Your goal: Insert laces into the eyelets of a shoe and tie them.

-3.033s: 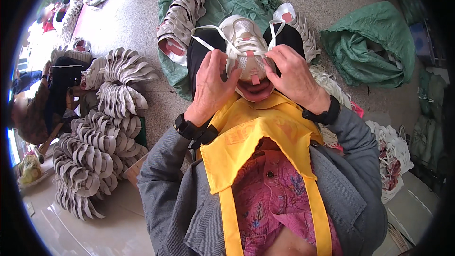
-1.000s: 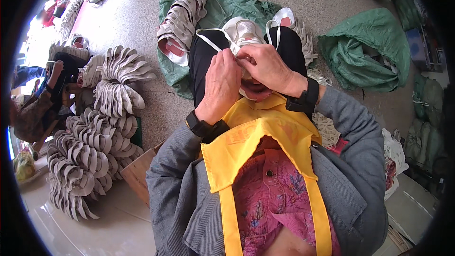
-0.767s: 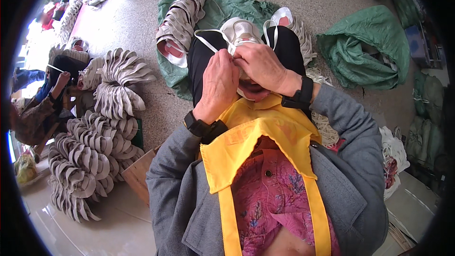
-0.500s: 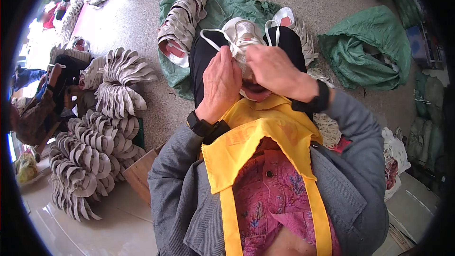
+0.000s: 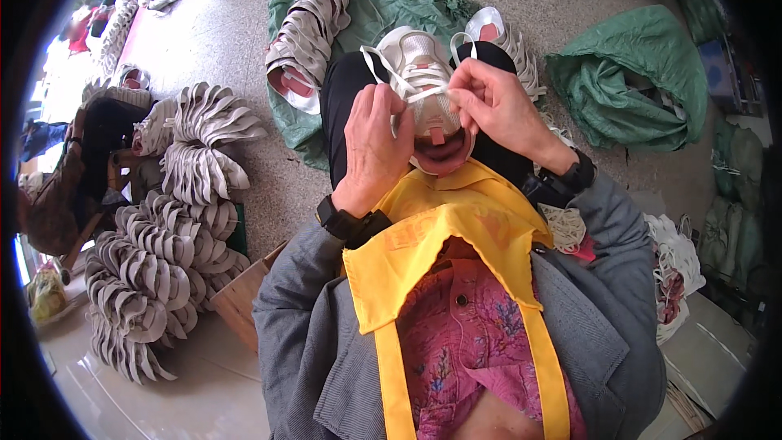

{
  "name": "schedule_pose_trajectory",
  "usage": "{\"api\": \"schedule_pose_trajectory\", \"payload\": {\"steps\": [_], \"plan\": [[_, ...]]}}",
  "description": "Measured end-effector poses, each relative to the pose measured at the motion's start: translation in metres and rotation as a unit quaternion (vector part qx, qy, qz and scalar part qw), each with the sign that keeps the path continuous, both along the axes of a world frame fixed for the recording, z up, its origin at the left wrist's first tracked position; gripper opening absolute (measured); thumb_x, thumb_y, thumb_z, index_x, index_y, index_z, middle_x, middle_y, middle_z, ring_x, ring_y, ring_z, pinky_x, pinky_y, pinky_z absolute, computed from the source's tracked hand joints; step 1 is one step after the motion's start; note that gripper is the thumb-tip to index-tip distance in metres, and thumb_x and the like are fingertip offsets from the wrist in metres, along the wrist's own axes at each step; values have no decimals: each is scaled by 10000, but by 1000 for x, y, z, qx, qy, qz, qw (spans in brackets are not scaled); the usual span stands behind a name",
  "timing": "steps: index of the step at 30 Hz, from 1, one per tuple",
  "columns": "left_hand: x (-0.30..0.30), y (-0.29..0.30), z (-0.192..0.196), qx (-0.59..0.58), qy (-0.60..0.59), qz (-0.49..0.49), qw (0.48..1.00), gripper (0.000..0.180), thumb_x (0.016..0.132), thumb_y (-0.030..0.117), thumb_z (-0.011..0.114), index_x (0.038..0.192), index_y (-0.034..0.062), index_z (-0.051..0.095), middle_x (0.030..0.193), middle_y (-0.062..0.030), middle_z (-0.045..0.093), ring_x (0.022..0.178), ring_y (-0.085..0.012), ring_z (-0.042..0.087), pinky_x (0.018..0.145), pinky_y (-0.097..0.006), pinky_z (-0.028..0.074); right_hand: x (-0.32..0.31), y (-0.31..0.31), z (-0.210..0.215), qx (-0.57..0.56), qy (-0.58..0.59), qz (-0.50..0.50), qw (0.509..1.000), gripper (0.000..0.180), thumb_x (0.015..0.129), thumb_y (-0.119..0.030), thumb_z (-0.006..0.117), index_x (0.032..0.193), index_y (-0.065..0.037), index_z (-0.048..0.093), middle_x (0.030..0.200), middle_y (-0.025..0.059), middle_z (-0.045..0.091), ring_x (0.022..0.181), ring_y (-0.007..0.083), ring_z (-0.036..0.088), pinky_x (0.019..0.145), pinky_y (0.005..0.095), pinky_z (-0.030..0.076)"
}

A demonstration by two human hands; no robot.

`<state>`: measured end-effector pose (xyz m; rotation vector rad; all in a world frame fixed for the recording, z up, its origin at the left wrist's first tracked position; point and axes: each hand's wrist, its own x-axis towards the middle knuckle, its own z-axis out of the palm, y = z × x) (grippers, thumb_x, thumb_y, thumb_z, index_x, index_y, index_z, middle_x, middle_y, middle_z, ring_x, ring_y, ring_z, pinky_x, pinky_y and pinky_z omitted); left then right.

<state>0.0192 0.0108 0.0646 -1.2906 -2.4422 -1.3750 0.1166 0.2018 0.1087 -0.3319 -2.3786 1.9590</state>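
Observation:
A white and beige shoe upper (image 5: 415, 42) with a pinkish lining lies across my lap, its toe pointing away from me and its opening toward me. White shoelace (image 5: 427, 94) is threaded across its front, and loose loops stand out on both sides. At the upper's left edge, my left hand (image 5: 375, 137) is closed, thumb and fingers pinching the lace. My right hand (image 5: 501, 114) pinches the lace on the right side between thumb and forefinger. A small pink tab (image 5: 437, 136) shows on the tongue above the opening.
Nested shoe uppers stand in a stack (image 5: 305, 37) on a green sack (image 5: 375, 2) beyond my left knee, with another stack (image 5: 517, 53) beyond my right. Layered grey pieces (image 5: 147, 269) pile up at left. A bunched green sack (image 5: 627, 81) and white lace bundles (image 5: 674, 265) are at right.
My right hand has drawn back to the right, from over the upper to its right edge, uncovering the crossed lace and the tongue tab. My left hand has barely moved.

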Motion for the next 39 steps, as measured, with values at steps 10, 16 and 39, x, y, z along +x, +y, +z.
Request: {"api": "schedule_pose_trajectory", "payload": {"steps": [10,16,39], "plan": [[10,25,29,17,-182,-70,981,221,819,13,709,973,33,551,767,-113,670,726,-303,696,635,-369,541,-16,5,-10,-116,11,3,993,137,1031,-141,605,991,-11,593,787,11,637,594,45,591,484,200,476],[9,39,15,18,-223,-63,973,208,851,-27,703,992,22,557,785,-76,710,674,-86,673,598,-244,518,-10,11,-16,-125,3,-24,992,166,1036,-162,602,1001,0,599,752,17,627,570,53,579,495,210,480],[-54,-14,31,57,-436,-204,875,161,933,-31,681,985,48,551,944,-13,635,898,-92,656,796,-233,539,-13,24,-38,-291,-1,75,954,207,1090,-260,525,1023,-66,499,885,-12,560,606,7,427,491,164,358]]}}
